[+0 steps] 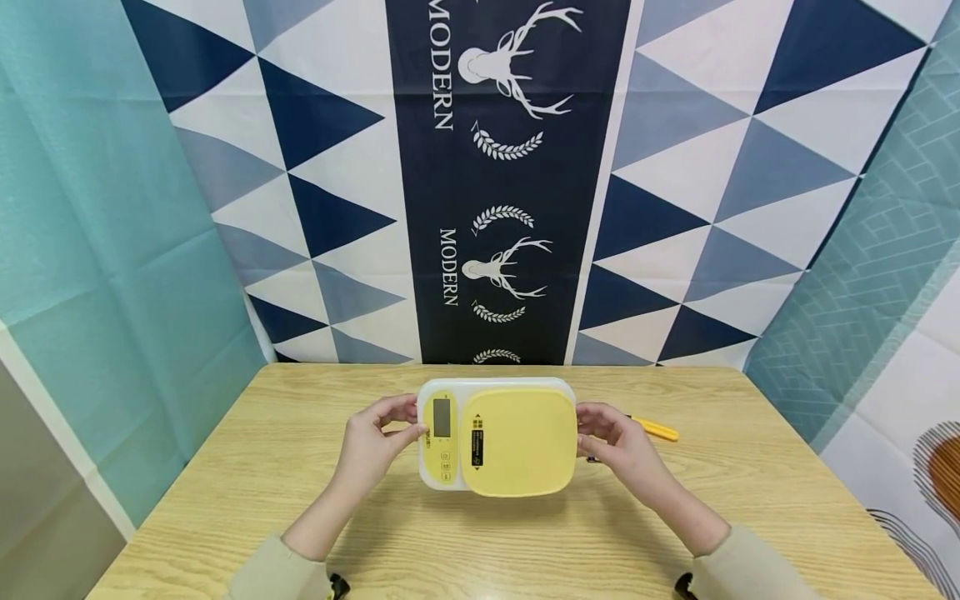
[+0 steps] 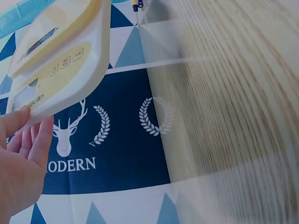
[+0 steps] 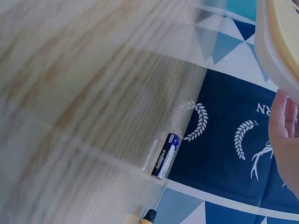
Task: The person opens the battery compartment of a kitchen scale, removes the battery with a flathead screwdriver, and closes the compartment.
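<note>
A white and yellow kitchen scale (image 1: 521, 442) is held up above the table between both hands, its display and buttons toward the left. My left hand (image 1: 380, 435) pinches its left edge, thumb on top beside the display and fingers underneath. At the opposite edge, my right hand (image 1: 617, 440) grips the scale with its fingers at the side. The left wrist view shows the scale's buttons and display (image 2: 27, 93) tilted, clear of the wood. In the right wrist view only a corner of the scale (image 3: 275, 51) appears above the right fingers.
On the wooden table (image 1: 300, 417) a yellow-handled screwdriver (image 1: 656, 429) lies behind the right hand. A dark blue battery (image 3: 166, 156) lies near it in the right wrist view. A patterned cloth (image 1: 510, 183) hangs at the table's back edge.
</note>
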The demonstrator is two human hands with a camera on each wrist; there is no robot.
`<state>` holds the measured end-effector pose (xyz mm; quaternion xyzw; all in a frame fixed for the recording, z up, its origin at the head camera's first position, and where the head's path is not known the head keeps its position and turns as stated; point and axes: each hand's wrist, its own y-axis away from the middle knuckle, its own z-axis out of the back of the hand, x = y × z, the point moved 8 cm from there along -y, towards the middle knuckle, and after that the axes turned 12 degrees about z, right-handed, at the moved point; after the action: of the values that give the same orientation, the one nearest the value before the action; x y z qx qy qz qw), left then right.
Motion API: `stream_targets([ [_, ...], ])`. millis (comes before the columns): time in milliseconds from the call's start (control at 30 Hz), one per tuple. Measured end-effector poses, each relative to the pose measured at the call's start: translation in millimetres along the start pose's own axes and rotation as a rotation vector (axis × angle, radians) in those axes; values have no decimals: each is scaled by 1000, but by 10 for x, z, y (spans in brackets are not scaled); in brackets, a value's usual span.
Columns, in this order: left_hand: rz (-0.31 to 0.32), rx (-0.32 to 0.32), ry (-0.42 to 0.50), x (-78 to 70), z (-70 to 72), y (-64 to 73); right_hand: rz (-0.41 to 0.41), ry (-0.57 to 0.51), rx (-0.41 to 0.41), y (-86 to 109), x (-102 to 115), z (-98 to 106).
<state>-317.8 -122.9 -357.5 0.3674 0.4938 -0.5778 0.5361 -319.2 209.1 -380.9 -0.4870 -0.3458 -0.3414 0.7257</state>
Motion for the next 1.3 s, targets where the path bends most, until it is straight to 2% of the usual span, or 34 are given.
stream_targets([
  [233, 48, -3, -34, 95, -17, -64, -126, -95, -44, 18, -83, -37],
  [367, 114, 6, -30, 173, -40, -112, -206, -143, -69, 30, -148, -68],
  [533, 210, 19, 28, 282, -71, -171, -292, -134, -91, 31, -246, -89],
  [700, 291, 51, 119, 406, -120, -204, -344, -134, -92, 25, -312, -120],
  [833, 336, 68, 153, 501, -158, -204, -381, -141, -92, 28, -343, -144],
  [1133, 416, 111, 136, 686, -265, -184, -439, -173, -66, 83, -440, -198],
  [1300, 471, 149, 102, 758, -347, -184, -461, -147, -44, 127, -493, -202],
])
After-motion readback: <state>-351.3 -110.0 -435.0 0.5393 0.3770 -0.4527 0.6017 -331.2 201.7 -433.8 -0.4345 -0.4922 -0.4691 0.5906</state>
